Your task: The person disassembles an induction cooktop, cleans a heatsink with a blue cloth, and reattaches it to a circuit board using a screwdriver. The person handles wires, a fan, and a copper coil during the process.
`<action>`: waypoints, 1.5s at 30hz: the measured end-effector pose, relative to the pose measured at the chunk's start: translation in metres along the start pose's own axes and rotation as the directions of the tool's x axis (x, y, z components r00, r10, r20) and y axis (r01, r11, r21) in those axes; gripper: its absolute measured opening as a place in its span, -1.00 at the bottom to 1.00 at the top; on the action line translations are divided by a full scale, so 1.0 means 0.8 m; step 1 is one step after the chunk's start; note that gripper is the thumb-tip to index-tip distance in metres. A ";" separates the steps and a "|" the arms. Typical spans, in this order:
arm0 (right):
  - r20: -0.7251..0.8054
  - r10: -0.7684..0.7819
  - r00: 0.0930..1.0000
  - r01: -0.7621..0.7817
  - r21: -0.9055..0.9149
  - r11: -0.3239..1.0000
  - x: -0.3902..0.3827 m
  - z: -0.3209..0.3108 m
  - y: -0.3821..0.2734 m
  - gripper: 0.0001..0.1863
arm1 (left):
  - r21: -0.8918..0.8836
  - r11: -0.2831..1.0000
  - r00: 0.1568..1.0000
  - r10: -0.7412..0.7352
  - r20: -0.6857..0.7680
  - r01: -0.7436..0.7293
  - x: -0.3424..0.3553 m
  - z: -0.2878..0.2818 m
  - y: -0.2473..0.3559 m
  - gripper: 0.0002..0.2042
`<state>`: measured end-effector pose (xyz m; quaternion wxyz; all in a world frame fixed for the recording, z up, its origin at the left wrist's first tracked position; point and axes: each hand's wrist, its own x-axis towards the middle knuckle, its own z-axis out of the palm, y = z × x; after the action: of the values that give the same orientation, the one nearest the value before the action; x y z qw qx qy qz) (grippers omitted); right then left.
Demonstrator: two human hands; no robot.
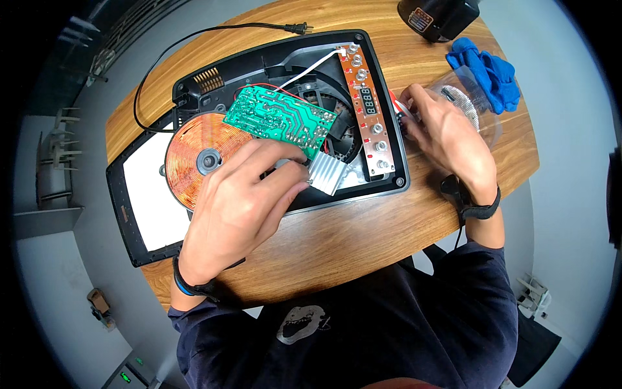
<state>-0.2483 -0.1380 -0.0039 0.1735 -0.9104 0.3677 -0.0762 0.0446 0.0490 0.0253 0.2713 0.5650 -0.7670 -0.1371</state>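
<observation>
A green circuit board (285, 117) with a ribbed silver heat sink (328, 174) lies tilted over the black casing (291, 206) of an opened induction cooker. My left hand (243, 188) curls its fingers around the board's near edge beside the heat sink. To the left of the board is a round copper coil (184, 155), partly behind that hand. An orange control board (367, 110) with a small display runs along the casing's right side. Just right of the casing, my right hand (450, 126) is closed at a small red-and-white item, mostly hidden by the fingers.
A clear plastic container (489, 126) stands beside my right hand, near a blue cloth (486, 71). A black appliance (440, 16) sits at the far right. The power cord (155, 61) loops at the left, above a white-and-black panel (142, 194). The wooden table (343, 240) has a curved edge.
</observation>
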 end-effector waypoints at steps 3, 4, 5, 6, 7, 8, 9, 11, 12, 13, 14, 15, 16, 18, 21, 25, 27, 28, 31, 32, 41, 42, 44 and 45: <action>0.021 0.011 1.000 -0.010 -0.014 1.000 0.002 0.001 -0.004 -0.64 | 0.010 1.000 1.000 0.008 0.004 -0.008 0.000 0.000 0.001 -0.85; 0.023 0.006 1.000 -0.005 -0.020 1.000 0.002 0.003 -0.003 -0.63 | 0.009 1.000 1.000 0.010 0.003 -0.010 0.000 0.000 0.001 -0.85; 0.032 0.011 0.999 -0.010 -0.015 1.000 0.003 0.003 -0.002 -0.62 | 0.009 1.000 1.000 0.012 0.003 -0.012 0.000 0.000 0.001 -0.85; 0.041 0.016 0.999 -0.015 -0.009 1.000 0.003 0.003 -0.001 -0.61 | 0.008 1.000 1.000 0.014 0.002 -0.014 0.000 0.000 0.001 -0.85; 0.050 0.021 0.999 -0.020 -0.004 1.000 0.003 0.003 0.000 -0.60 | 0.008 1.000 1.000 0.013 0.003 -0.013 0.000 0.000 0.001 -0.85; 0.058 0.038 0.998 -0.037 -0.017 0.999 0.002 0.004 0.001 -0.58 | 0.007 1.000 1.000 0.013 0.003 -0.013 0.000 0.000 0.001 -0.85; 0.065 0.055 0.996 -0.053 -0.030 0.998 0.001 0.005 0.001 -0.57 | 0.006 1.000 1.000 0.012 0.004 -0.012 0.000 0.000 0.001 -0.85; 0.094 0.084 0.992 -0.080 -0.044 0.996 -0.001 0.004 -0.003 -0.53 | 0.009 1.000 1.000 0.012 0.003 -0.012 0.000 -0.001 0.001 -0.85; 0.116 0.097 0.988 -0.092 -0.044 0.995 -0.001 0.000 -0.009 -0.51 | 0.010 1.000 1.000 0.012 0.003 -0.012 -0.001 -0.001 0.001 -0.85; 0.138 0.111 0.984 -0.106 -0.045 0.993 -0.002 -0.003 -0.012 -0.48 | 0.009 1.000 1.000 0.013 0.003 -0.013 -0.001 -0.001 0.001 -0.85; 0.101 0.058 0.993 -0.053 -0.049 0.997 -0.002 -0.001 -0.011 -0.51 | 0.008 1.000 1.000 0.014 0.003 -0.014 -0.001 -0.001 0.001 -0.85; 0.064 0.004 0.998 -0.001 -0.055 0.998 -0.003 0.003 -0.007 -0.54 | 0.006 1.000 1.000 0.015 0.003 -0.015 -0.001 0.000 0.001 -0.85; 0.029 -0.051 0.998 0.053 -0.063 0.997 -0.004 0.006 -0.004 -0.56 | 0.006 1.000 1.000 0.015 0.003 -0.015 -0.001 -0.001 0.001 -0.85; 0.084 -0.049 0.995 0.058 -0.104 0.993 -0.004 0.008 0.007 -0.59 | 0.004 1.000 1.000 0.018 0.002 -0.018 0.000 -0.001 0.001 -0.86; 0.099 -0.018 0.995 0.032 -0.141 0.989 -0.003 0.009 0.001 -0.64 | 0.008 1.000 1.000 0.012 -0.010 -0.012 0.001 0.000 0.001 -0.86; 0.036 -0.118 0.992 0.119 -0.039 0.992 0.002 0.010 0.007 -0.66 | 0.010 1.000 0.998 0.001 -0.069 0.000 -0.002 -0.004 0.000 -0.86; 0.060 -0.062 0.996 0.063 -0.011 0.998 0.000 -0.007 0.009 -0.69 | 0.025 0.999 0.994 -0.020 -0.104 0.022 -0.004 -0.007 -0.003 -0.87; 0.076 -0.044 0.996 0.044 0.008 0.999 0.000 -0.013 0.006 -0.69 | 0.028 0.999 0.990 -0.019 -0.141 0.023 -0.004 -0.008 -0.005 -0.87; -0.157 0.026 0.987 -0.022 0.028 0.999 -0.003 -0.026 -0.017 -0.78 | 0.024 0.998 0.970 -0.045 -0.237 0.052 -0.006 -0.007 -0.013 -0.87; -0.225 -0.057 0.973 0.055 -0.013 0.998 -0.001 -0.029 -0.011 -0.75 | 0.015 0.998 0.964 -0.062 -0.257 0.068 -0.005 -0.008 -0.014 -0.87; -0.089 -0.412 0.907 0.419 0.084 0.904 0.027 -0.059 -0.041 -0.53 | 0.055 0.981 0.941 -0.161 -0.298 0.185 -0.013 -0.026 -0.018 -0.86; -0.037 -0.512 0.858 0.513 0.026 0.858 0.037 -0.066 -0.046 -0.53 | 0.059 0.983 0.940 -0.151 -0.306 0.177 -0.013 -0.026 -0.019 -0.86; 0.013 -0.578 0.816 0.578 -0.020 0.816 0.044 -0.069 -0.055 -0.53 | 0.053 0.985 0.939 -0.140 -0.315 0.165 -0.014 -0.025 -0.021 -0.85; 0.005 -0.556 0.831 0.556 -0.014 0.831 0.043 -0.067 -0.060 -0.52 | 0.046 0.985 0.937 -0.141 -0.319 0.164 -0.014 -0.024 -0.021 -0.85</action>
<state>-0.2067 -0.1440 0.0644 0.1372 -0.9793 0.0877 -0.1205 0.0712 0.0561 0.0292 0.3583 0.6466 -0.6724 -0.0381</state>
